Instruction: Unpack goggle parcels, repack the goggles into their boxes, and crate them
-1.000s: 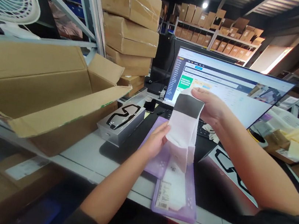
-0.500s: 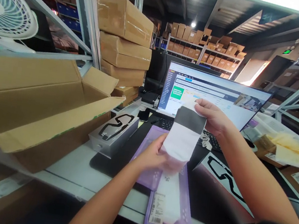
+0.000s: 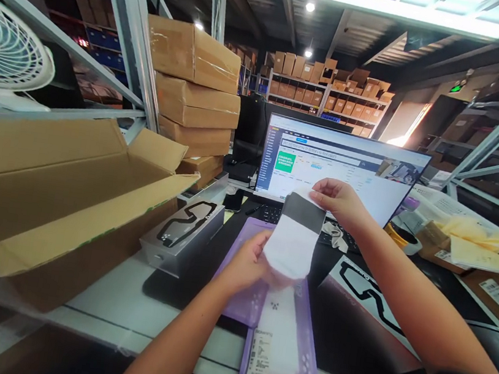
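Note:
Both my hands hold a folded white sock (image 3: 290,251) with a dark grey band, up in front of the monitor. My left hand (image 3: 245,264) grips its lower left edge, thumb on the front and fingers behind it. My right hand (image 3: 338,201) pinches the top right corner. Below lies a translucent purple package (image 3: 310,369) with a white item inside and a barcode label (image 3: 260,355). It overlaps a second purple package (image 3: 234,293) on the black mat. Most of the keyboard (image 3: 270,214) is hidden behind the sock and my arm.
An open cardboard box (image 3: 88,214) stands left, beside a clear-sided box (image 3: 185,233) with a black track-like design. A similar flat box (image 3: 366,302) lies right. Stacked cartons (image 3: 191,104), a lit monitor (image 3: 349,170), a fan (image 3: 11,48) and a phone (image 3: 233,200) surround the mat.
The camera view has shifted, so the scene sits a little lower and further left. Both hands keep their hold on the sock, nearly unchanged.

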A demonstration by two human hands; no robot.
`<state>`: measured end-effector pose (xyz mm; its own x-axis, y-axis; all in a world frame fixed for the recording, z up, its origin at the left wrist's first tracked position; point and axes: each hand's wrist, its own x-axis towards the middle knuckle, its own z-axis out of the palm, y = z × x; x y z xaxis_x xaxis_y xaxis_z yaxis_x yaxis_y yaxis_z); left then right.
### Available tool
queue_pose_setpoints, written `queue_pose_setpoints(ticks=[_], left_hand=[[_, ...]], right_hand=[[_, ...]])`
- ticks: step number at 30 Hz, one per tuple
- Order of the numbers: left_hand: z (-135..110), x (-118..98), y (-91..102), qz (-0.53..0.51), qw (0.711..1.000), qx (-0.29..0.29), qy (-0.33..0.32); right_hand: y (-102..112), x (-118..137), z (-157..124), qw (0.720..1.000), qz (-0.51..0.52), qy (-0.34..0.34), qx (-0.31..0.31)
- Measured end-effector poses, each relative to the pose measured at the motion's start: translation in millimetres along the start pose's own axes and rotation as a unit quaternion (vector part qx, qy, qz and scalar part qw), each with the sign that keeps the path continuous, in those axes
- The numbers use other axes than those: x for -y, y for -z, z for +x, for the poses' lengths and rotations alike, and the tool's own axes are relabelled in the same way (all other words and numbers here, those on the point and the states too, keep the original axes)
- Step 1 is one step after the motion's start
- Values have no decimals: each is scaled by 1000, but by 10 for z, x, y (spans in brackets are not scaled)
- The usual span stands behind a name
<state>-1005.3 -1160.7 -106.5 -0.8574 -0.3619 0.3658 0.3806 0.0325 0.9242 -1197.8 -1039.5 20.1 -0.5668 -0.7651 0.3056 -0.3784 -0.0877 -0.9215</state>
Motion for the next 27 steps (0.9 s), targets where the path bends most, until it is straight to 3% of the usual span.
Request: queue_pose_setpoints(ticks=[5,7,10,14,16,19,23,27], left_hand=[[25,56,10,34,998,-39,-30],[33,78,21,36,996,-67,-46],[36,97,40,31,991,-112,-73],[26,88,50,20,980,-170,-101],[20,73,42,20,975,-190,-111],[11,53,27,34,972,-198,-126],[-8,64,32,76,969,-189,-142],[-28,84,43,116,968,-164,-148]], right_hand=[[6,79,-62,998,-40,42,12],[-22,138,-170,985,-116,127,-11],[-149,239,-523,930,-237,279,-19],[-451,340,-1263,853,-277,409,166],[-598,341,-1598,816,-304,420,255],[-738,265,-1885,786,-345,407,312],[-764,129,-1924,760,-383,418,318],[-710,82,-1906,772,-385,411,295]])
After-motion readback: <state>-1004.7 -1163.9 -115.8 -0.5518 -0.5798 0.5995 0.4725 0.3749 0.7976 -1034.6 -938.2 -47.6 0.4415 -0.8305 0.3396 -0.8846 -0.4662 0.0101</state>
